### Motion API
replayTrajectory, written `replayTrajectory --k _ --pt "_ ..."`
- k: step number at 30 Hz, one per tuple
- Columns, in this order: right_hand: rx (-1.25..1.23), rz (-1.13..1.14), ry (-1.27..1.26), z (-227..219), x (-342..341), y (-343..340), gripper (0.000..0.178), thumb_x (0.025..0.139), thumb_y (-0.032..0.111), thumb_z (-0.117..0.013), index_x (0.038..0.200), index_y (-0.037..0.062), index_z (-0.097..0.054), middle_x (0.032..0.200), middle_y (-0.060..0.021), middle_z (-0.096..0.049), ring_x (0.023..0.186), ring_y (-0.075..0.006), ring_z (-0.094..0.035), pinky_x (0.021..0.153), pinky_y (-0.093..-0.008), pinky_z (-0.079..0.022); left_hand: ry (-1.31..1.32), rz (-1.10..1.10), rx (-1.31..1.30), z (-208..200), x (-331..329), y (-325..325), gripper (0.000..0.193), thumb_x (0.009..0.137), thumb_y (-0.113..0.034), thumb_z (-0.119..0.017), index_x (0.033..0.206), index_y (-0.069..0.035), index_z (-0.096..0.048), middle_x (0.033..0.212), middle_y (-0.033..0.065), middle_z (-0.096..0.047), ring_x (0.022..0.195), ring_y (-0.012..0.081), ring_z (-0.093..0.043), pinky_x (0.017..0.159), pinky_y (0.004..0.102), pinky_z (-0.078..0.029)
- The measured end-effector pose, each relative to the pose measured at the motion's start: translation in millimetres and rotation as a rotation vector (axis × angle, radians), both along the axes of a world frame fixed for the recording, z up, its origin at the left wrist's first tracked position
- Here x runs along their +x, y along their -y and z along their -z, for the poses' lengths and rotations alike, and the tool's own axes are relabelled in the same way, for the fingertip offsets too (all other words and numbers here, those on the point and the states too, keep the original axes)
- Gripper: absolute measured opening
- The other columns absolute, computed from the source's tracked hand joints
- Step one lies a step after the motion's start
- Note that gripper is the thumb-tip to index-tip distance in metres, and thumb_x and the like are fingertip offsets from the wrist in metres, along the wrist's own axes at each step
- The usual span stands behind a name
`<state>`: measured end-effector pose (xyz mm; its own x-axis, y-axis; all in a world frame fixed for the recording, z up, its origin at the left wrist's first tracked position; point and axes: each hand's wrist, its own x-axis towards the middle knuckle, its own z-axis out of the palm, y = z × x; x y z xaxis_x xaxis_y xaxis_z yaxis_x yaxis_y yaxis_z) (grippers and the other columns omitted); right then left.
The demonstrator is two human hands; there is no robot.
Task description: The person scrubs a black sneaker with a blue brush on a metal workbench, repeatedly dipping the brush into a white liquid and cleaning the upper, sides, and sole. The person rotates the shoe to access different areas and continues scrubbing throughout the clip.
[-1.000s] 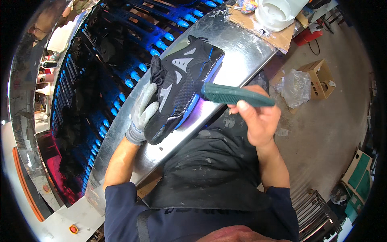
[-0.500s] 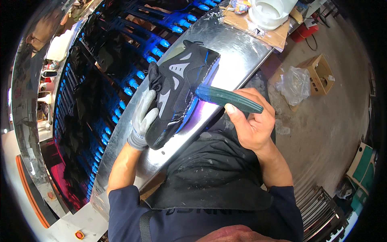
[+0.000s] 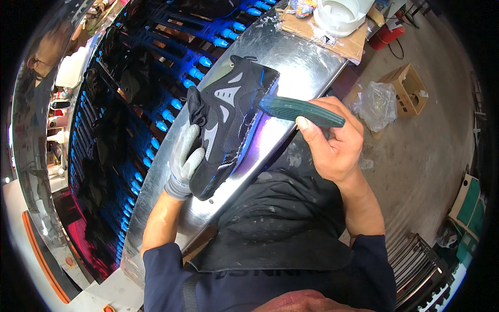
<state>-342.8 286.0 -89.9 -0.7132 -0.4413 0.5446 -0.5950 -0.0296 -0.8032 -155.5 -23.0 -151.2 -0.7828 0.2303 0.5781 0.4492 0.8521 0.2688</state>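
Observation:
A black shoe upper [image 3: 240, 122] with grey patches lies on its side over the metal bench, toe toward me. Along its right lower edge runs a ragged, pale stitched line. My left hand [image 3: 185, 160], in a grey glove, grips the upper near the laces and toe. A dark green brush [image 3: 306, 111] is pinched between the thumb and fingers of my bare right hand [image 3: 338, 148]. The brush's far end meets the shoe's edge near the heel; its bristles are hard to make out there.
The shiny metal bench [image 3: 306, 67] runs diagonally beside a rack with blue-tipped rods [image 3: 204, 61]. At its far end, a white tub [image 3: 339, 18] stands on cardboard [image 3: 306, 32]. On the floor at right are a plastic bag [image 3: 378, 106] and an open carton [image 3: 408, 91].
The brush and my right hand have shifted slightly up and right along the shoe's edge, the brush now lying flatter. My left hand still holds the shoe.

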Motion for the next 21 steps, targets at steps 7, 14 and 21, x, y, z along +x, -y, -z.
replayTrajectory --k 7,14,21 --pt "0.013 0.027 0.029 -11 -9 9 0.014 0.095 0.000 -0.074 0.108 -0.0062 -0.073 0.096 -0.0128 -0.072 0.076 -0.0150 -0.067 0.066 -0.0266 -0.054 -0.024 -0.017 -0.028 8 5 1 0.040 0.085 -0.004 -0.077 0.122 -0.004 -0.061 0.135 0.0356 -0.063 0.122 0.0550 -0.066 0.105 0.0615 -0.055" --pt "-0.471 -0.054 0.838 33 -9 13 0.017 0.103 0.010 -0.071 0.114 -0.0032 -0.072 0.099 -0.0114 -0.076 0.082 -0.0181 -0.074 0.070 -0.0283 -0.063 -0.052 -0.088 -0.006 -16 1 -25 0.054 0.079 -0.011 -0.083 0.126 0.001 -0.059 0.132 0.0350 -0.065 0.119 0.0518 -0.068 0.103 0.0606 -0.056" --pt "-0.344 0.007 0.923 59 9 22 0.020 0.106 0.013 -0.066 0.117 -0.0031 -0.070 0.102 -0.0114 -0.074 0.090 -0.0206 -0.075 0.072 -0.0326 -0.064 0.055 -0.150 -0.054 3 51 -3 0.063 0.085 -0.011 -0.083 0.139 0.002 -0.054 0.140 0.0361 -0.061 0.124 0.0513 -0.066 0.107 0.0583 -0.053"
